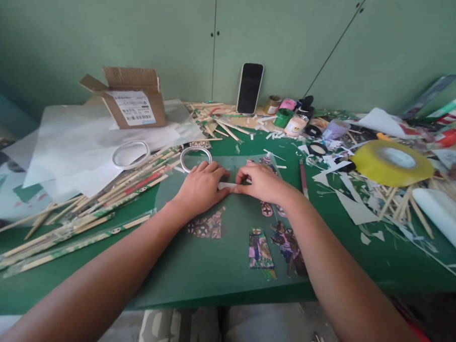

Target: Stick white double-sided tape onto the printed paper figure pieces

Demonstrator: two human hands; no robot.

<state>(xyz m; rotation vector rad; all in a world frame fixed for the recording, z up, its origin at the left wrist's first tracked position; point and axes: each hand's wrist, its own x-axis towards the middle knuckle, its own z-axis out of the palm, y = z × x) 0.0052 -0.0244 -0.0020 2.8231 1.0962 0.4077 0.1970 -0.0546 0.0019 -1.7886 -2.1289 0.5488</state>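
My left hand (pixel 201 186) and my right hand (pixel 261 182) meet at the middle of a green mat (pixel 217 262). Between them lies a small white strip (pixel 227 185), and both hands pinch it with curled fingers. A clear plastic sheet (pixel 168 194) lies under the hands. Patterned paper cut-outs (pixel 259 248) lie on the mat just in front of my hands, another patterned piece (pixel 206 226) below my left wrist.
Bamboo sticks (pixel 82 217) are heaped at the left, beside two tape rings (pixel 130 154). A cardboard box (pixel 132 97), a phone (pixel 249 88) leaning on the wall and small paint jars (pixel 289 115) stand at the back. A yellow tape roll (pixel 392 163) and paper scraps fill the right.
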